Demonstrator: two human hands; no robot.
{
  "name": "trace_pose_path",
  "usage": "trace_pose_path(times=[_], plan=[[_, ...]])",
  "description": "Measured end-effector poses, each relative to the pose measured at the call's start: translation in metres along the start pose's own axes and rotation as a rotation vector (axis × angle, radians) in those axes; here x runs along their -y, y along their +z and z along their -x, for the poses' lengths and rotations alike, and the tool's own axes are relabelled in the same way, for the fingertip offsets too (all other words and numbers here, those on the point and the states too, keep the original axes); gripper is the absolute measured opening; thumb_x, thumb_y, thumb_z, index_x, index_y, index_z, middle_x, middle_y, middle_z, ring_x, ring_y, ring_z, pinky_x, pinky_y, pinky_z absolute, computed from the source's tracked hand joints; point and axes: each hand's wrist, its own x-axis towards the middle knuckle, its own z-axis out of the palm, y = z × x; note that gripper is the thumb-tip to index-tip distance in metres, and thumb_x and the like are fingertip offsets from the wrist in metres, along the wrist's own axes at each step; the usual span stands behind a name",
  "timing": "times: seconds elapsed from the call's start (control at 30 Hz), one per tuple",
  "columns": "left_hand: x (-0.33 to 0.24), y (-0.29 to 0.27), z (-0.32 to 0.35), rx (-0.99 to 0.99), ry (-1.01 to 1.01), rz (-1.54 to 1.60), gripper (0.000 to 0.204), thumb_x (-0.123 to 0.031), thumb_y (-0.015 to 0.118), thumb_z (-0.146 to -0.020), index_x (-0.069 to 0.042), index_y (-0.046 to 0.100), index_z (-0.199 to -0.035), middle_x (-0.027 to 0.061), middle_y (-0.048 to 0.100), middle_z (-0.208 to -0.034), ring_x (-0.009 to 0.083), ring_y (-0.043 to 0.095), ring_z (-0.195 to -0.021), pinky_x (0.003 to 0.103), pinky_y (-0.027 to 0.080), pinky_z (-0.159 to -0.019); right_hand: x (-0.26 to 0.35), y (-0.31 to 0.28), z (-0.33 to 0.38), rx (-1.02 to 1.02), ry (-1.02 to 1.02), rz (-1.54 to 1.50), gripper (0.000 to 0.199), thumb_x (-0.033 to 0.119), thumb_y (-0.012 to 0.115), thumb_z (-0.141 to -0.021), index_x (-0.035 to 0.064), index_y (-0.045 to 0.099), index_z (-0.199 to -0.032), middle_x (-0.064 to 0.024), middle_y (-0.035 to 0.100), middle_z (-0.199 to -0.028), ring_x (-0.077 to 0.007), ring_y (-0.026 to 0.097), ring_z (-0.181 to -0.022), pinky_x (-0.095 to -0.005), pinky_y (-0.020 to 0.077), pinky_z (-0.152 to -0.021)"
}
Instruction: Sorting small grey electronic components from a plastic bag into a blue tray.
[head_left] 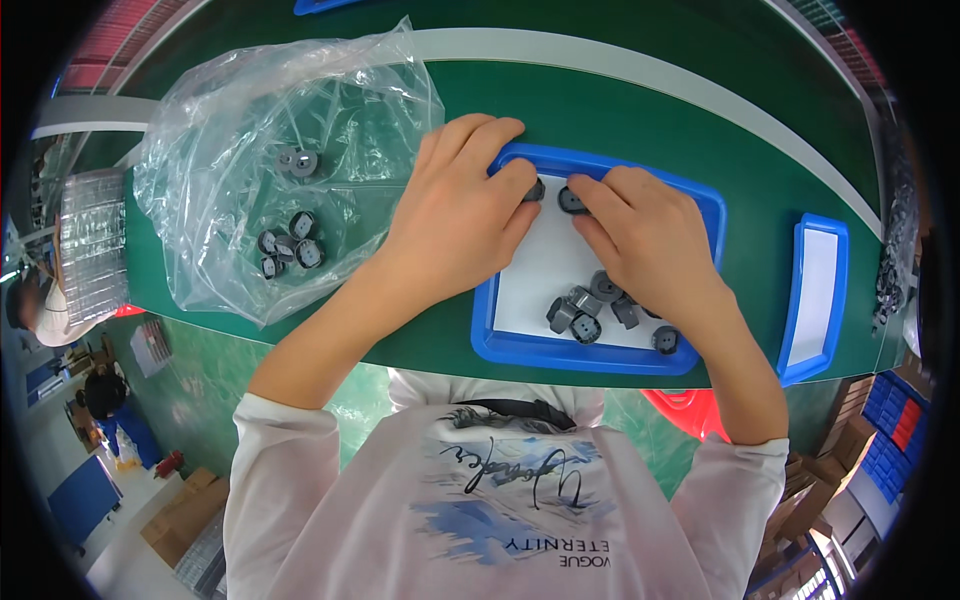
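A white long-sleeved shirt with a blue printed pattern (500,500) fills the lower part of the view, nearest the camera, and both forearms rise from it to a green work table (640,120). On the table's left lies a large crumpled clear plastic bag (280,150) with a few small grey round parts (292,240) left inside. In the middle sits a blue-rimmed rectangular tray with a white floor (540,350); a second, narrower blue-rimmed tray (815,290) lies apart on the right.

The left hand (455,220) is laid over the near tray's left rim, fingers curled, with a small dark grey round part (535,190) pinched at its fingertips. The right hand (650,240) is bent over the tray's far end, and a second dark grey round part (572,200) is held at its fingertips. The two parts are kept just beside each other above the white floor. A loose heap of like grey parts (590,310) rests in the tray's near right corner.

The step in hand is judged to be the pairing or checking of two parts taken from the heap. For the next move, a steady pinch and matched alignment of the two pieces would be called for.
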Motion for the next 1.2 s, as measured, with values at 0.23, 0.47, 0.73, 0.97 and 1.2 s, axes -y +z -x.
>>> trace_pose_path(times=[0.23, 0.47, 0.73, 0.97, 1.2], plan=[[0.007, 0.002, -0.005, 0.002, 0.018, 0.085, 0.022, -0.012, 0.080, -0.075, -0.003, 0.068, -0.091, 0.0169, 0.064, -0.118, 0.0357, 0.059, -0.112, 0.046, 0.047, -0.096, -0.004, 0.010, -0.007, -0.085, -0.053, -0.011, 0.014, 0.013, 0.075, -0.081, 0.0066, 0.066, -0.090, -0.0066, 0.061, -0.079, -0.0263, 0.065, -0.074, -0.0405, 0.0526, -0.061], [0.002, -0.007, -0.005, -0.038, 0.017, 0.074, 0.021, -0.008, 0.080, -0.077, -0.004, 0.069, -0.094, 0.0140, 0.065, -0.120, 0.0350, 0.062, -0.111, 0.043, 0.051, -0.094, -0.002, 0.011, -0.010, -0.100, -0.061, -0.059, 0.015, 0.012, 0.076, -0.082, 0.0057, 0.069, -0.093, -0.0080, 0.062, -0.081, -0.0268, 0.064, -0.071, -0.0383, 0.0513, -0.060], [0.077, -0.106, 0.054, -0.037, -0.454, -0.173, 0.025, -0.005, 0.075, -0.083, -0.004, 0.070, -0.107, 0.0164, 0.070, -0.107, 0.0344, 0.065, -0.104, 0.042, 0.053, -0.086, 0.005, -0.048, 0.024, 0.214, 0.051, -0.164, 0.031, 0.009, 0.082, -0.070, 0.0037, 0.070, -0.099, -0.0112, 0.062, -0.090, -0.0312, 0.058, -0.092, -0.0409, 0.0505, -0.081], [0.099, -0.108, 0.065, 0.080, -0.450, -0.322, 0.035, -0.014, 0.079, -0.080, -0.007, 0.069, -0.113, 0.0175, 0.063, -0.124, 0.0393, 0.057, -0.118, 0.045, 0.050, -0.097, 0.010, -0.041, 0.025, 0.350, 0.023, -0.200, 0.031, 0.003, 0.079, -0.071, 0.0021, 0.066, -0.099, -0.0111, 0.059, -0.093, -0.0321, 0.056, -0.093, -0.0422, 0.0488, -0.081], [0.077, -0.108, 0.065, 0.006, -0.429, -0.300, 0.033, -0.007, 0.076, -0.074, -0.007, 0.071, -0.107, 0.0156, 0.064, -0.117, 0.0380, 0.057, -0.112, 0.047, 0.046, -0.096, 0.009, -0.010, 0.012, 0.009, 0.025, -0.168, 0.023, -0.002, 0.074, -0.077, 0.0027, 0.067, -0.099, -0.0120, 0.060, -0.095, -0.0300, 0.063, -0.082, -0.0383, 0.0514, -0.069]])
